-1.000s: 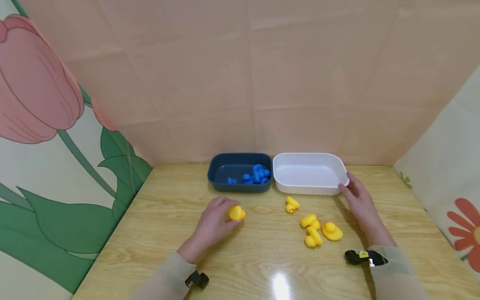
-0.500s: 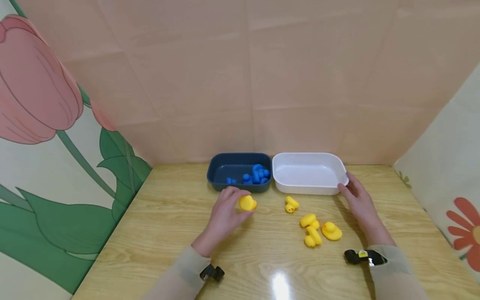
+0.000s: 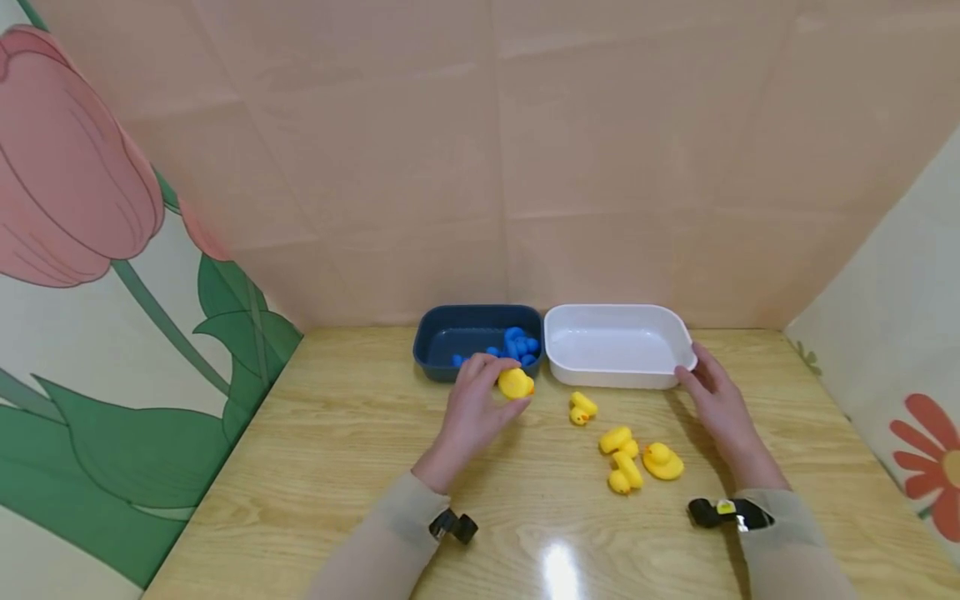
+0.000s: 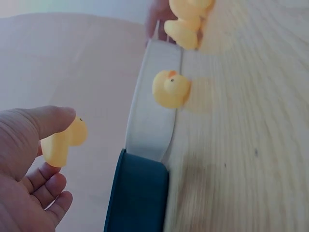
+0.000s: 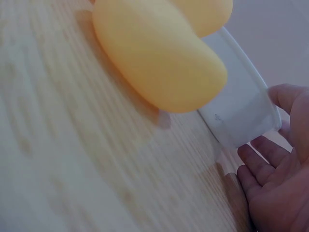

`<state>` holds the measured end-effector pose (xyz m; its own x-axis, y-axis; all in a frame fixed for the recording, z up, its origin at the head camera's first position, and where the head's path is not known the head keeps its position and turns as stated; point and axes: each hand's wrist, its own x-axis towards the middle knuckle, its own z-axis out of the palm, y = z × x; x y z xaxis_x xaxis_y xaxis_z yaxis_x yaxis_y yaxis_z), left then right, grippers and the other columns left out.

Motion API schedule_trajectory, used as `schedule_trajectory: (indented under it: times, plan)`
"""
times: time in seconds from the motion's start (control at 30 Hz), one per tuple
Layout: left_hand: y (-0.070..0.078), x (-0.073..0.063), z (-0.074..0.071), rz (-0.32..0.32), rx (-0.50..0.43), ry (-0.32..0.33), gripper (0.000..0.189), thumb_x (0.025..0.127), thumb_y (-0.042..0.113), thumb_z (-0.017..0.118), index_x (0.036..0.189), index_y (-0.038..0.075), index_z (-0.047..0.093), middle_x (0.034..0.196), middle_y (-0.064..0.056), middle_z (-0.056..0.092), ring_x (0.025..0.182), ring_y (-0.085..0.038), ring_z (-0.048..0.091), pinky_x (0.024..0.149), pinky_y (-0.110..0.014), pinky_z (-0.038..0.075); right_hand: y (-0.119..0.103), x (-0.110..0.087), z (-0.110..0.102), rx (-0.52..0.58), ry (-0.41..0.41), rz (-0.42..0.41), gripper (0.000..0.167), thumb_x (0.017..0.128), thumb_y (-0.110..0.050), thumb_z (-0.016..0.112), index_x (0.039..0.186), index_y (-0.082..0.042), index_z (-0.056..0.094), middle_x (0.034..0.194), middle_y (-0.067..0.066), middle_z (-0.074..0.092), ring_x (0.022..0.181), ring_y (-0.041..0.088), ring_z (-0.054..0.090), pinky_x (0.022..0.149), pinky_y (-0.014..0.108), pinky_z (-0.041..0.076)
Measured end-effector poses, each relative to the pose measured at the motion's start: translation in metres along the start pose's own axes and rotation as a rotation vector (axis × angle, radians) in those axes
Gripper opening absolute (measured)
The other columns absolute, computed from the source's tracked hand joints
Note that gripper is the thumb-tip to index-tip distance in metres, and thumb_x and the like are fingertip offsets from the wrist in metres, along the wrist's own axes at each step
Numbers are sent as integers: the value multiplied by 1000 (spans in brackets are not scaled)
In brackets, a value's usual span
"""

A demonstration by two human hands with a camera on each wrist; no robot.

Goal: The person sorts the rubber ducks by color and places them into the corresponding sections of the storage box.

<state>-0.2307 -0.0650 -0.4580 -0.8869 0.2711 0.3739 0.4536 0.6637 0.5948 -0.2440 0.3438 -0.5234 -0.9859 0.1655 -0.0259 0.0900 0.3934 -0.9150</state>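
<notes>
My left hand [image 3: 474, 412] pinches a yellow rubber duck [image 3: 515, 384] between thumb and fingers, raised by the front rim of the dark blue tray [image 3: 435, 367]. In the left wrist view the duck [image 4: 60, 145] hangs beneath the thumb, apart from both trays. At the right end of the white tray [image 3: 600, 379], my right hand [image 3: 720, 404] grips the corner, thumb at the rim and fingers along the outer side. Several yellow rubber ducks lie in front of the white tray, among them a nearer one [image 3: 582, 408] and an upright one [image 3: 663, 462].
Several small blue figures [image 3: 519, 343] lie in the dark blue tray, partly hidden by the left hand. Both trays stand side by side near the pink backdrop [image 3: 495, 167]. A wooden table [image 3: 337, 417] spreads beneath everything. Printed flower panels flank both sides.
My left hand has carried the yellow duck forward and to the right, from the table in front of the dark blue tray up to its rim. My right hand stays at the white tray.
</notes>
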Motion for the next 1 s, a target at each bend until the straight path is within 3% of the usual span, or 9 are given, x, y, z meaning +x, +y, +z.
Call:
schedule_trajectory:
  times: [0.43, 0.73, 1.0]
  plan:
    - [17, 33, 26, 9, -18, 50, 55, 93, 33, 94, 142, 19, 73, 133, -2, 61, 120, -23, 55, 97, -38, 54, 1, 1, -6, 2, 5, -4, 89, 112, -64, 49, 179, -29, 2, 182, 22, 14, 163, 54, 18, 125, 77, 19]
    - [26, 54, 44, -20, -22, 52, 55, 93, 34, 94, 141, 21, 72, 136, -3, 61, 124, -25, 55, 99, -42, 53, 6, 2, -8, 8, 10, -5, 91, 112, -66, 50, 179, -27, 3, 182, 21, 15, 163, 53, 17, 126, 76, 17]
    - [27, 70, 60, -11, -33, 39, 54, 96, 38, 90, 143, 22, 71, 136, -4, 61, 123, -23, 55, 99, -37, 54, 6, 3, -8, 14, 9, -9, 88, 114, -61, 50, 179, -26, 4, 181, 22, 15, 163, 54, 17, 126, 76, 16]
